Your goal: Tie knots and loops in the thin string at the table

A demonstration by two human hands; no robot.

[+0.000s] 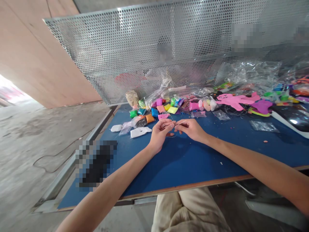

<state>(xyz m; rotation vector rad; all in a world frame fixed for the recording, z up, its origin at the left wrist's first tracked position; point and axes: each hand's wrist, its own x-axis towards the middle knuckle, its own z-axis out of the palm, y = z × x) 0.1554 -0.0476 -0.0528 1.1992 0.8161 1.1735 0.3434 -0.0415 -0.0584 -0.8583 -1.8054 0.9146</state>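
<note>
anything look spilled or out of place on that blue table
A pink crumb lies at the right of the table and a white scrap near its front edge; both look stray, away from the bunched packets.

The fingers of the left hand (161, 132) and the right hand (190, 129) partly hide the thin wire (180, 122) pinched between them, too fine for its ends to be told. Coarse pixel blocks blur the dark object (96, 166) at the table's (156, 170) left end and patches of the mesh panel (140, 38). The right edge cuts off the glossy black-and-white object (293, 120), the bottom edge the beige trousers (188, 214).
</note>
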